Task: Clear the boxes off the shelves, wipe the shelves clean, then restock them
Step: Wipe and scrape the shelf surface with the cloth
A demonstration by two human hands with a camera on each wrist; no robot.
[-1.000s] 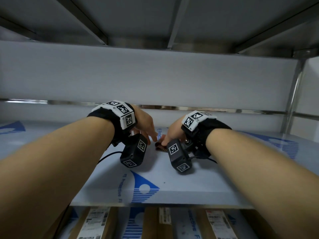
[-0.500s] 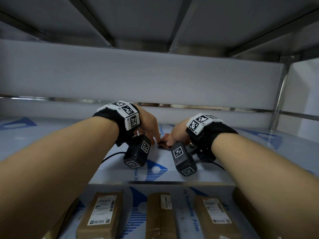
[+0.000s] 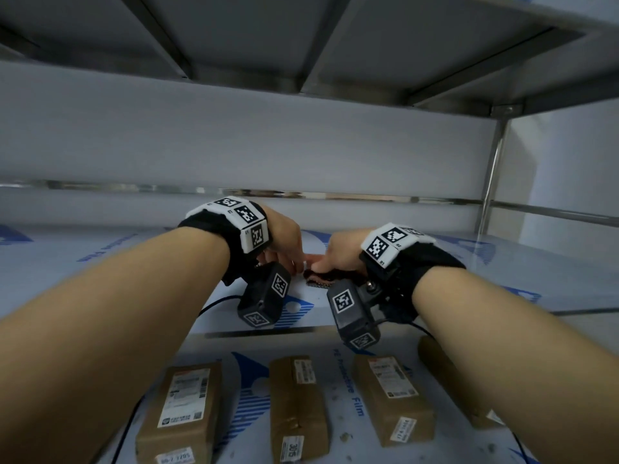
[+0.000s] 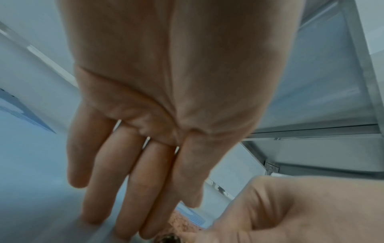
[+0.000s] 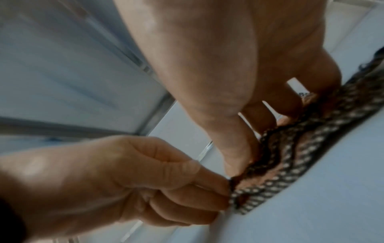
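Cloth (image 5: 301, 157), pink with a dark checked border, lay on the upper shelf (image 3: 100, 262), at 12 o'clock from the head camera, between both hands. The right hand (image 5: 239, 65) pressed down on it with fingers fairly straight. The left hand (image 5: 116, 184) met the cloth's near corner with curled fingers; blur in the right wrist view left it likely, not certain, that this was a pinch, and the left wrist view showed its fingers (image 4: 133, 180) extended. Four brown boxes (image 3: 298, 406) lay in a row on the lower shelf (image 3: 348, 430), at 6 o'clock from the hands, well apart from the cloth.
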